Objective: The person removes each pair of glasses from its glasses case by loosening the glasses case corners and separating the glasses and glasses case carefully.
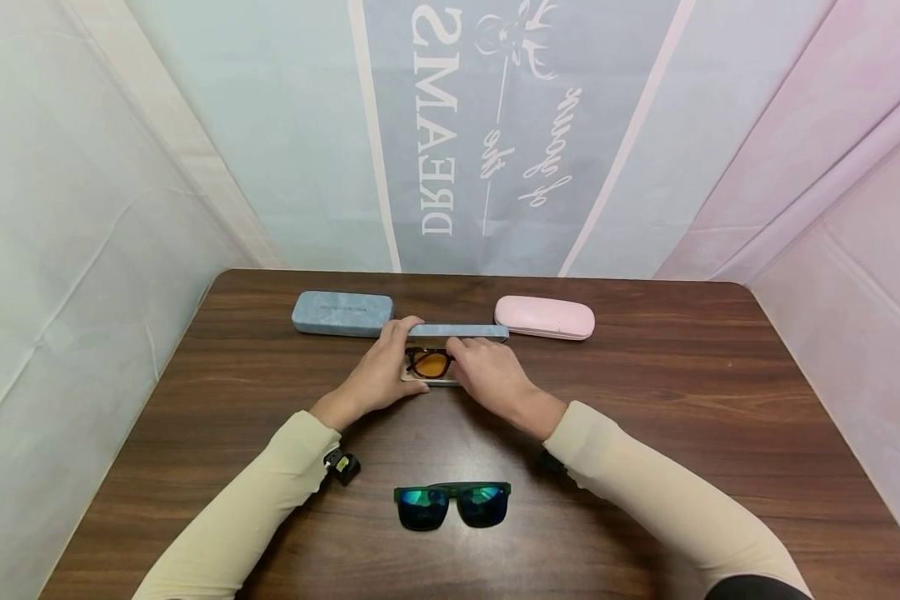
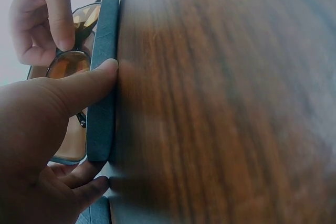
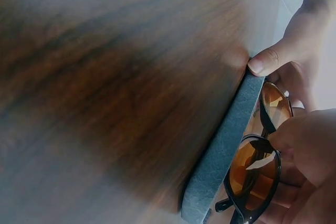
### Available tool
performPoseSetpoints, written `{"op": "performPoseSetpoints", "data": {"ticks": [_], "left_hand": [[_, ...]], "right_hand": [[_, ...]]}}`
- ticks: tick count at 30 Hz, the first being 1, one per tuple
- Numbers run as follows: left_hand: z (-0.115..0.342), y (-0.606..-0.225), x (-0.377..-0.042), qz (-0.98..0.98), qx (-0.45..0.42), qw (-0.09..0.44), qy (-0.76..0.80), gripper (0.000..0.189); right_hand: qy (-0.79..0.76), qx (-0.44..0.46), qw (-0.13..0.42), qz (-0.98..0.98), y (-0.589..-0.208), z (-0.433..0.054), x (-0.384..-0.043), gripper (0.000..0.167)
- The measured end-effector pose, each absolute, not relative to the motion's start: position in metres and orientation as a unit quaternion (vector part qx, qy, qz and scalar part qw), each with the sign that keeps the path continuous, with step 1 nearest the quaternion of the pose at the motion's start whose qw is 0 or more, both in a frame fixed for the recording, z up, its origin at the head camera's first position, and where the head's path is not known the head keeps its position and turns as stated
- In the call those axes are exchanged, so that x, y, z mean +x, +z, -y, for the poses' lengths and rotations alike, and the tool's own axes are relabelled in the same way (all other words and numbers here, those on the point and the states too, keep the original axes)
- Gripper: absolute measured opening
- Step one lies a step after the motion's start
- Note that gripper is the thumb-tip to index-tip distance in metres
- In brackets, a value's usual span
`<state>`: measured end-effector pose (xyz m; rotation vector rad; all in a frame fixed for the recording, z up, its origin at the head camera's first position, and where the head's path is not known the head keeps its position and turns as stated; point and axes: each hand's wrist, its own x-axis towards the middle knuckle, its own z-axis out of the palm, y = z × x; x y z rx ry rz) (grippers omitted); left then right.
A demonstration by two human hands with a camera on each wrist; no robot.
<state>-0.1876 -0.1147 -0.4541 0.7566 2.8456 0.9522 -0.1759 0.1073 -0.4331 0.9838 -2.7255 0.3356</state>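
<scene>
An opened blue glasses case point(image 1: 459, 332) lies on the table with its lid raised at the back. My left hand point(image 1: 378, 365) grips its left end, the thumb pressed on the front wall point(image 2: 103, 114) in the left wrist view. Black-framed glasses point(image 1: 429, 363) with orange lenses are at the case's opening, temples folded behind the lenses. My right hand point(image 1: 495, 377) pinches them near the bridge; in the right wrist view its fingers point(image 3: 294, 135) partly cover the frame. The case's right part is hidden behind this hand.
A closed blue case point(image 1: 342, 313) lies behind my left hand. To the back right is a closed pink case point(image 1: 544, 317). Dark sunglasses point(image 1: 453, 506) with blue-green lenses lie on the wooden table point(image 1: 720, 400) between my forearms. A printed curtain hangs behind the table.
</scene>
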Motion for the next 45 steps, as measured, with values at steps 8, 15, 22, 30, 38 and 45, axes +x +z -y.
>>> {"op": "performPoseSetpoints", "data": {"ticks": [8,15,22,30,38,45], "left_hand": [[0.114,-0.453,-0.189,-0.92,0.243,0.021,0.306,0.096],[0.114,-0.453,-0.187,-0.919,0.242,0.025,0.31,0.096],[0.114,-0.453,-0.187,-0.919,0.238,0.028,0.312,0.096],[0.114,-0.452,-0.187,-0.919,0.233,0.031,0.317,0.096],[0.113,-0.454,-0.187,-0.92,0.235,0.025,0.311,0.096],[0.112,-0.454,-0.186,-0.923,0.223,0.031,0.312,0.098]], "right_hand": [[0.113,0.332,0.106,0.931,-0.431,-0.109,-0.177,0.007],[0.125,0.321,0.094,0.934,-0.43,-0.112,-0.176,0.007],[0.137,0.319,0.085,0.934,-0.429,-0.114,-0.175,0.009],[0.16,0.311,0.048,0.936,-0.428,-0.117,-0.174,0.008],[0.175,0.314,0.034,0.933,-0.428,-0.122,-0.172,0.008],[0.186,0.312,0.017,0.931,-0.423,-0.125,-0.168,0.008]]}}
